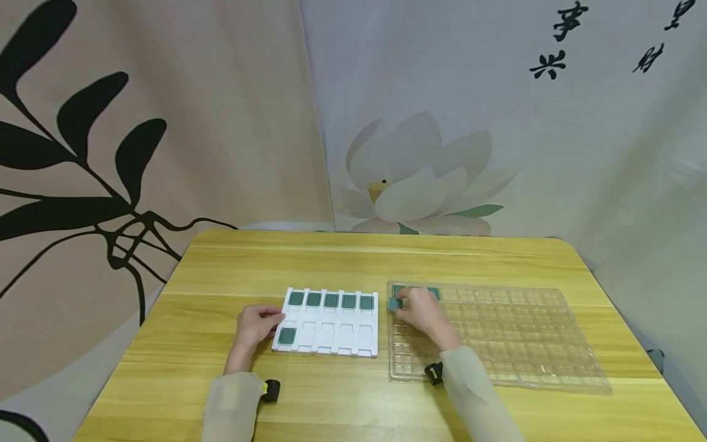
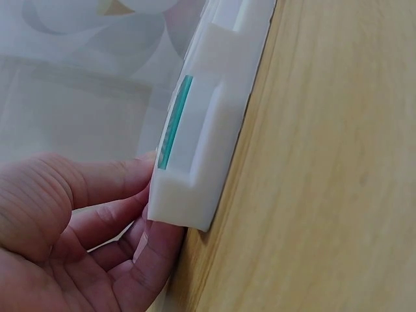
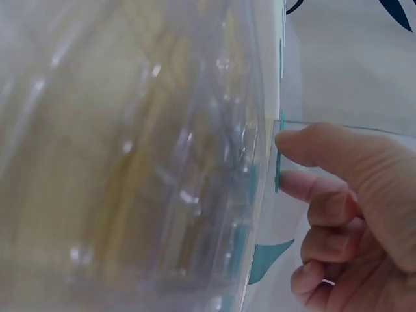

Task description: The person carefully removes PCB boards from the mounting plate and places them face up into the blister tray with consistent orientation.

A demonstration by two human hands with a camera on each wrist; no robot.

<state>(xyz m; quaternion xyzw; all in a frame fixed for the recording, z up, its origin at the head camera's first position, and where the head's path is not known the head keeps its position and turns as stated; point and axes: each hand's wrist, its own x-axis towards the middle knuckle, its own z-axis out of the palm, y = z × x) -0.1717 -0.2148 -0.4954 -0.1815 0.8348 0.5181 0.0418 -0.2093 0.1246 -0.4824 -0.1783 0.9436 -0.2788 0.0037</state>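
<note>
My left hand (image 1: 255,326) grips the left edge of a white slotted tray (image 1: 328,336), thumb on top and fingers at its side and underneath. Several small dark-green square plates (image 1: 331,300) fill the tray's back row. One more green plate (image 1: 286,336) sits in the front-left slot; its edge (image 2: 175,123) shows in the left wrist view. At the back-left corner of a clear plastic tray (image 1: 497,331), my right hand (image 1: 421,309) pinches a thin green plate (image 3: 279,159) between thumb and finger, held on edge in the right wrist view.
More green plates (image 1: 435,293) lie in the clear tray's back-left pockets, partly behind the right hand. Both trays stand side by side on a wooden table (image 1: 326,399), a narrow gap between them. Printed curtains (image 1: 248,123) hang behind the table.
</note>
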